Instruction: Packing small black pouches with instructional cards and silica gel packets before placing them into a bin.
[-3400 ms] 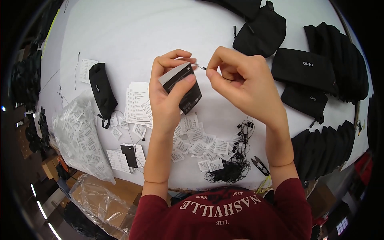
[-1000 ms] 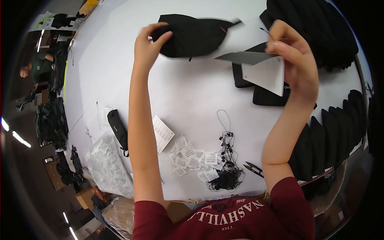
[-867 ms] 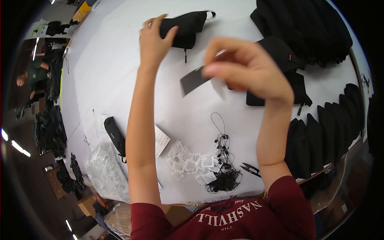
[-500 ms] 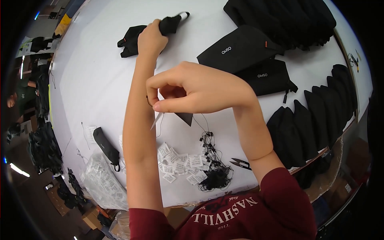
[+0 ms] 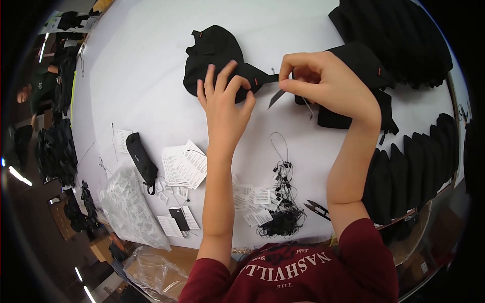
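My left hand (image 5: 225, 98) lies with fingers spread on a black fabric pouch (image 5: 214, 48), which has small orange tabs and narrows to a strap on its right. At the strap's end, my right hand (image 5: 323, 83) is closed in a pinch around a dark hang tag (image 5: 275, 98), which sticks out below the fingers. A thin light edge shows under the palm, perhaps a second card. Whether the fingertips also hold the strap is hidden. Behind the right hand, other flat black pouches (image 5: 358, 55) lie on the white table (image 5: 146, 65).
Black pouches are piled (image 5: 399, 40) at far right, with a row of them (image 5: 404, 177) below. Near me lie a tangle of black strings (image 5: 283, 222), thread snips (image 5: 318, 209), white label cards (image 5: 184, 164), a slim black case (image 5: 141, 159) and a plastic bag of labels (image 5: 129, 207).
My left hand has loosened its grip on the pouch and now spreads over it. The right hand has gone rightward to the strap end, keeping the tag. The view has shifted too.
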Demonstrator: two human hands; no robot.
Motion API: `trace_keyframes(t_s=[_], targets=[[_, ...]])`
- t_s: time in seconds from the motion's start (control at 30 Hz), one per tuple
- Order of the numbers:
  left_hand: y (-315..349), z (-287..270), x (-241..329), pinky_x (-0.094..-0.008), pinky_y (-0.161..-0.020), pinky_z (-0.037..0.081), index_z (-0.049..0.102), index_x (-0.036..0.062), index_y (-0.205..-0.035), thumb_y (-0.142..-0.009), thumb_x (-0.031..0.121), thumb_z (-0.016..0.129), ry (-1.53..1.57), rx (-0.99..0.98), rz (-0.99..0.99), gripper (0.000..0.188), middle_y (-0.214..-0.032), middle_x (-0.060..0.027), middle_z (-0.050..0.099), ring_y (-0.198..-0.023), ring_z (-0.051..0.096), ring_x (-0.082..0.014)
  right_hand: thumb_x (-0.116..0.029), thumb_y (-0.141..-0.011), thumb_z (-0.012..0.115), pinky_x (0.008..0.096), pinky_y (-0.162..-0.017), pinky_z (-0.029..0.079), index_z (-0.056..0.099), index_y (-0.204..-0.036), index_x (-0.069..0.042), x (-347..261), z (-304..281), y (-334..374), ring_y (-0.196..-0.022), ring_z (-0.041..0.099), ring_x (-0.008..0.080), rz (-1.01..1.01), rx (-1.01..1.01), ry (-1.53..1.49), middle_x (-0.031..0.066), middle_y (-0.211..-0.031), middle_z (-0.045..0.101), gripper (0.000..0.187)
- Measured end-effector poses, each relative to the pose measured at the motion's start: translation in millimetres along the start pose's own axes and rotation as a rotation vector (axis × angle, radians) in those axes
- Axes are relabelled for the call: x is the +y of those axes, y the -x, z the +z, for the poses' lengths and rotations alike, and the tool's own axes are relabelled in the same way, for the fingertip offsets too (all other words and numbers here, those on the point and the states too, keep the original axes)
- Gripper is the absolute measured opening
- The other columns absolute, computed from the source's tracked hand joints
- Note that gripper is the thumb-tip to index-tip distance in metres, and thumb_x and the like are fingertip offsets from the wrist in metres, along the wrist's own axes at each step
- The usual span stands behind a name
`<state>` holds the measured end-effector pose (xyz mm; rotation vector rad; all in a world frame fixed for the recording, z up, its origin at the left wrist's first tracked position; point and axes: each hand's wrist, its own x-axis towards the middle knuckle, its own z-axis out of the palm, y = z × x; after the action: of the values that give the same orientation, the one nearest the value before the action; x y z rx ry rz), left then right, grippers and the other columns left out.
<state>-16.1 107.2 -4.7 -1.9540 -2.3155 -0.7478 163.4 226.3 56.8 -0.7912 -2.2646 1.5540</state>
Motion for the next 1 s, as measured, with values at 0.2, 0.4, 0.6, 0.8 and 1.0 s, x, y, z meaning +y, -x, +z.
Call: trace_keyframes(t_s=[0.2,0.4,0.6,0.8,1.0], targets=[[20.1,-10.0,-2.4,-0.0584,-0.107,0.020,0.061,0.0191,-0.117,-0.078,0.005,0.059,0.195,-0.159,-0.194,0.041,-0.132,-0.0124,0.046,-0.126,0.039,-0.0365,-0.018,-0.078,0.060,0.0259,-0.045,0.032,0.058,-0.076,-0.003,6.7,4.1,-4.2,-0.043,0.039,0.0098,0.007,-0.009,0.080,0.0013,-0.049,0.043,0.015],[34.4,-12.4,-8.4,-0.0615,-0.105,0.021,0.061,0.0222,-0.117,-0.078,0.007,0.062,0.182,-0.056,-0.177,0.043,-0.137,-0.0180,0.040,-0.129,0.032,-0.0465,-0.018,-0.077,0.060,0.0278,-0.046,0.035,0.061,-0.077,-0.004,-7.2,23.7,-15.1,-0.045,0.044,0.0130,0.004,-0.092,0.145,0.0035,-0.051,0.046,0.014],[40.2,-31.8,-15.5,-0.0392,-0.095,0.040,0.070,0.0113,-0.092,-0.069,0.016,0.078,0.311,0.227,-0.143,0.025,-0.111,-0.0077,0.062,-0.109,0.053,-0.0302,-0.018,-0.078,0.064,0.0283,-0.047,0.037,0.064,-0.079,-0.006,-9.3,50.6,-27.3,-0.045,0.045,0.0164,-0.061,-0.057,0.192,0.0053,-0.052,0.049,0.012],[48.6,-71.9,-20.0,-0.0221,-0.060,0.031,0.068,0.0021,-0.078,-0.071,0.005,0.075,0.456,0.235,-0.427,0.010,-0.069,0.0025,0.058,-0.067,0.037,-0.0073,-0.017,-0.078,0.066,0.0280,-0.048,0.038,0.066,-0.081,-0.009,-24.4,92.4,-36.2,-0.048,0.048,0.0181,-0.192,0.014,0.117,0.0046,-0.055,0.053,0.009],[49.9,-73.0,-32.8,-0.0228,-0.058,0.030,0.074,0.0085,-0.086,-0.070,0.005,0.074,0.704,0.347,-0.505,0.016,-0.065,0.0026,0.054,-0.064,0.037,-0.0087,-0.016,-0.079,0.066,0.0290,-0.048,0.040,0.069,-0.084,-0.014,-23.0,115.7,-36.7,-0.053,0.055,0.0189,-0.421,0.151,0.191,0.0020,-0.063,0.060,0.006]])
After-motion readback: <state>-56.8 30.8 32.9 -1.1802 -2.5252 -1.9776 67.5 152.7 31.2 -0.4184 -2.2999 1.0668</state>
